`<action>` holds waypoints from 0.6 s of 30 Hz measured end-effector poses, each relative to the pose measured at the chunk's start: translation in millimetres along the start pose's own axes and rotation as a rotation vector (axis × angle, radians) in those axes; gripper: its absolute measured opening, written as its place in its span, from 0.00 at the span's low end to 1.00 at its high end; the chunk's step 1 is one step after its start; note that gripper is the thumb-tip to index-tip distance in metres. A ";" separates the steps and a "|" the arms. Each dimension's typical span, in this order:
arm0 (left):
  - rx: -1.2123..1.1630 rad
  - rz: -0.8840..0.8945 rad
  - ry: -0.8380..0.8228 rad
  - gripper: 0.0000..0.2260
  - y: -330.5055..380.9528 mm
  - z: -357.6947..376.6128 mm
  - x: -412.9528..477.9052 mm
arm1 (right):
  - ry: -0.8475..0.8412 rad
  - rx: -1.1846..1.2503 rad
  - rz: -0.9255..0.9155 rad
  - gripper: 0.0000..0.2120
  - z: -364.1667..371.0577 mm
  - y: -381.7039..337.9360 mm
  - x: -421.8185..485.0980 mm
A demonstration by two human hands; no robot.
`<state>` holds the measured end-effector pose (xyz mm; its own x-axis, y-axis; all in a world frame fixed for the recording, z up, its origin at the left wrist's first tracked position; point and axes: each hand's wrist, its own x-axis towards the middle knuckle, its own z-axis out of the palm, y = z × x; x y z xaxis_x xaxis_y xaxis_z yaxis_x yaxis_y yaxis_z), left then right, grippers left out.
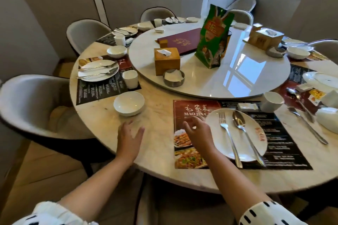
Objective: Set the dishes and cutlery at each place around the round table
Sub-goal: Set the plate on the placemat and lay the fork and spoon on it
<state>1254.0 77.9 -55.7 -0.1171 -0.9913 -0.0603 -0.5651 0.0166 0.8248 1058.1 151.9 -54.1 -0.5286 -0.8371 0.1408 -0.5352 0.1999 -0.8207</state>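
Observation:
At the near place a white plate (236, 135) lies on a dark printed placemat (285, 144), carrying a fork (228, 133) and a spoon (245, 131). A white cup (271, 101) stands behind the plate. A white bowl (129, 103) sits on the bare marble to the left of the mat. My left hand (129, 137) hovers open just below the bowl, holding nothing. My right hand (196, 131) is open over the mat's left part, beside the plate's left rim, fingers loosely curled and empty.
A glass turntable (237, 78) in the middle carries two wooden tissue boxes (167, 60), a maroon menu, a green bag (213, 36) and an ashtray. Other places around the round table (159, 151) hold plates, bowls and cups. Loose cutlery (303, 115) lies at the right. Padded chairs ring the table.

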 end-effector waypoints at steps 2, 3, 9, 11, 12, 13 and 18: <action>-0.128 -0.142 0.013 0.24 -10.8 -24.0 31.1 | -0.084 -0.130 0.018 0.15 32.6 -12.0 2.8; -0.172 -0.207 -0.015 0.25 -15.0 -30.9 46.6 | -0.129 -0.242 0.038 0.20 44.6 -13.1 3.0; -0.591 -0.454 -0.223 0.28 -26.9 -41.4 113.5 | -0.288 -0.613 0.107 0.28 78.2 -0.2 -4.8; -0.667 -0.477 -0.240 0.25 -27.2 -38.5 122.0 | -0.294 -0.631 0.108 0.29 81.1 3.5 -6.7; -0.686 -0.481 -0.233 0.23 -28.3 -36.1 125.2 | -0.297 -0.631 0.110 0.29 81.3 3.8 -6.1; -0.703 -0.482 -0.218 0.22 -30.5 -33.1 128.6 | -0.302 -0.629 0.105 0.29 81.0 3.4 -5.4; -0.717 -0.470 -0.228 0.19 -29.0 -20.7 132.0 | -0.337 -0.612 0.103 0.29 72.3 7.0 -14.7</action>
<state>1271.9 -56.1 -76.0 -0.2051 -0.8237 -0.5287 0.0427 -0.5472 0.8359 1109.8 128.8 -102.0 -0.4172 -0.8906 -0.1810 -0.8198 0.4548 -0.3481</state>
